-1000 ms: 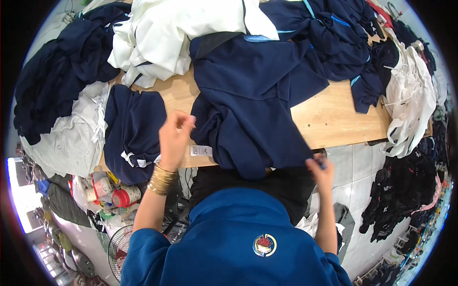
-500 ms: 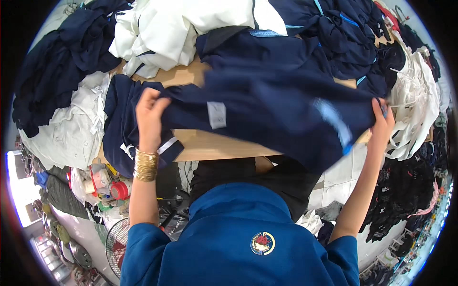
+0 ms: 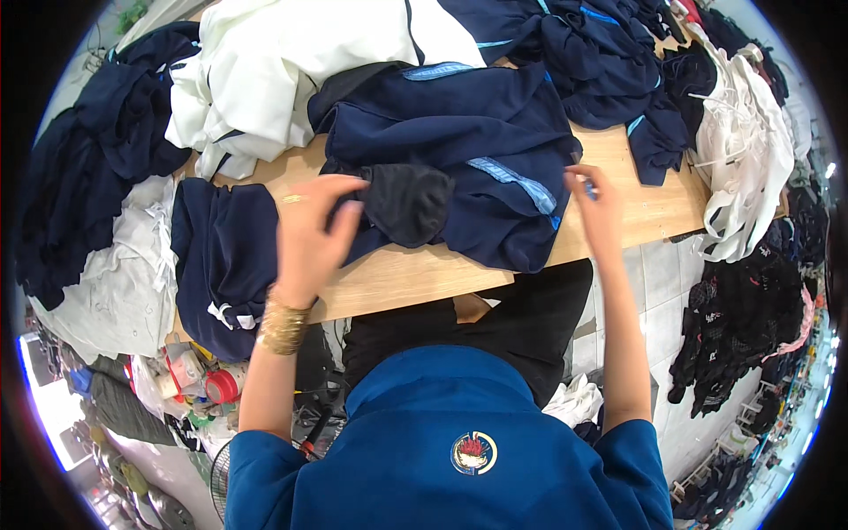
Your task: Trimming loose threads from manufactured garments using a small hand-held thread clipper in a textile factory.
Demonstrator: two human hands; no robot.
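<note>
A navy garment [image 3: 505,231] lies loosely folded on the table in front of me, a light-blue printed strip [image 3: 515,181] running across it. On its left part sits a rounded black cloth piece [image 3: 410,205], like a pocket bag. My left hand [image 3: 311,237], gold bangles at its wrist, is slightly blurred beside that black piece, thumb and fingers apart, with nothing seen in them. At the garment's right edge my right hand [image 3: 595,208] has its fingers closed around something small, partly blue, too hidden to name.
Another navy garment [image 3: 225,256] with white ties lies left on the wooden table [image 3: 415,281]. White cloth [image 3: 265,66] and more navy clothes [image 3: 609,75] are heaped at the back. White garments [image 3: 746,150] hang at the right end. A fan [image 3: 221,477] stands low left.
The navy garment, stretched between both hands before, now rests on the table with the black piece showing on top. My left hand has let go; my right hand has moved inward.
</note>
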